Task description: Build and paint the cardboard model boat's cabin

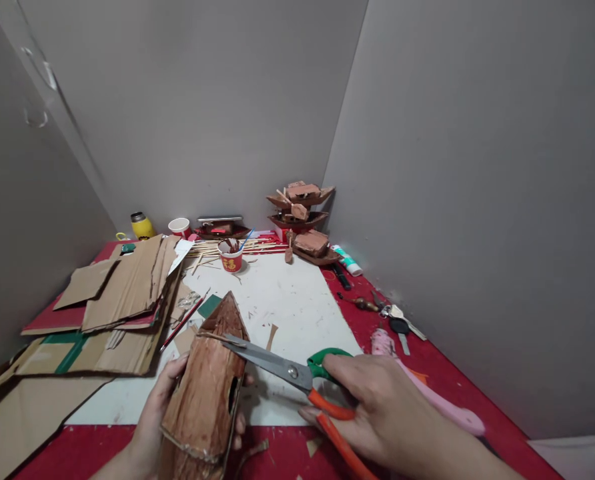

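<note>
Fingers of my right hand (385, 403), at the lower right of the frame, are curled round the green and orange handles of the scissors (293, 371). My left hand (160, 400), lower left of centre, is wrapped round a brown boat (205, 387), thumb on its left side, fingertips showing along its right. The boat is at bottom centre, pointed end up the frame; the scissor blades reach the far edge of its roof, and I cannot tell how far apart they are. Beyond it white paper (297, 303) covers part of a red cloth (90, 447). Cardboard pieces (122, 287) are piled at the left, a paper cup (231, 262) stands above centre, keys (401, 327) lie at the right, and more boats (307, 245) sit upper right of centre.
</note>
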`<action>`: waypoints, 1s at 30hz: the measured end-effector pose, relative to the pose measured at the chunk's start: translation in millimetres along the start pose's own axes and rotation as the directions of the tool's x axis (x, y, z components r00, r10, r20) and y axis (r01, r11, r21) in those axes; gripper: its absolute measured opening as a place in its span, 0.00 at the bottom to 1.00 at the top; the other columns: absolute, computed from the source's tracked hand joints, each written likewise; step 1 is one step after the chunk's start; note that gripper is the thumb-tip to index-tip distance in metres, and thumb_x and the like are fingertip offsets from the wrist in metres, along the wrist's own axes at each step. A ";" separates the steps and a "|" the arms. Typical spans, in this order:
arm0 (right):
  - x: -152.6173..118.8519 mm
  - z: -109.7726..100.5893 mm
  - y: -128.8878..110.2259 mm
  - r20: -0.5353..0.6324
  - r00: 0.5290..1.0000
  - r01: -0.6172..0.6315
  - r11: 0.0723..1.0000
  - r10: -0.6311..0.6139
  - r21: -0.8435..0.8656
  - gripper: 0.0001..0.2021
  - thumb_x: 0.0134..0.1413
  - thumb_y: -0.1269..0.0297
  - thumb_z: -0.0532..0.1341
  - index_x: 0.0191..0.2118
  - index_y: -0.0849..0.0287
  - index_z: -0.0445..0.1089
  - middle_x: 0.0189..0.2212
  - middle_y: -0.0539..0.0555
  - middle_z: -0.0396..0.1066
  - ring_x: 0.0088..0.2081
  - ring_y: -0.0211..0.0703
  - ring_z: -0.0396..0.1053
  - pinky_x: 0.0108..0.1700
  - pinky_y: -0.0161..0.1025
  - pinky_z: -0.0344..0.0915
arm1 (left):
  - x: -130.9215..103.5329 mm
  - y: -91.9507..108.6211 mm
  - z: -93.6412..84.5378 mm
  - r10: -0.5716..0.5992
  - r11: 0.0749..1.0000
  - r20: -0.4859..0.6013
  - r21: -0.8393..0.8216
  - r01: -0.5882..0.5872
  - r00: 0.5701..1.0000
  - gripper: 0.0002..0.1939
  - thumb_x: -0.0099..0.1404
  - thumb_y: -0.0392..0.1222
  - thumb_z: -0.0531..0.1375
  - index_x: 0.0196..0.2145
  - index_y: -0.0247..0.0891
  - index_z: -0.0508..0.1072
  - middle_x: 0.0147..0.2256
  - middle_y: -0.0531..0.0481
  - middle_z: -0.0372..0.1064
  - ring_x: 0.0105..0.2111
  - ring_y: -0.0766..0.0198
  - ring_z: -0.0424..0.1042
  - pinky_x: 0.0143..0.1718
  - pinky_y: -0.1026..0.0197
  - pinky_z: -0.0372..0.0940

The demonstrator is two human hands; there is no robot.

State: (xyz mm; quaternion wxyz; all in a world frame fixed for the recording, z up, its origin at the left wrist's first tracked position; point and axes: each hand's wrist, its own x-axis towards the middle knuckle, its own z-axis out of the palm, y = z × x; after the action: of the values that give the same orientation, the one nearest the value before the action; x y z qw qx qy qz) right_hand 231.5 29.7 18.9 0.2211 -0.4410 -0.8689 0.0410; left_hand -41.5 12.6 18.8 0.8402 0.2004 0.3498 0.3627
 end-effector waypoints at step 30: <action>-5.7 -3.8 14.4 0.033 0.997 0.069 0.989 -0.065 -0.129 0.19 0.58 0.49 0.57 0.22 0.55 0.57 0.16 0.47 0.64 0.17 0.37 0.59 0.23 0.37 0.46 | -4.3 2.7 3.7 0.102 0.993 -0.342 -0.016 -0.114 0.934 0.21 0.58 0.48 0.63 0.46 0.33 0.75 0.27 0.47 0.79 0.26 0.54 0.78 0.29 0.58 0.69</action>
State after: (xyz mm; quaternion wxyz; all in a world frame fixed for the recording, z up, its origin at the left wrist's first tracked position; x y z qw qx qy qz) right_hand 246.8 33.6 16.5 0.1805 -0.4244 -0.8871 -0.0170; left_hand -42.2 10.9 24.8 0.7494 0.1388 0.4717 0.4434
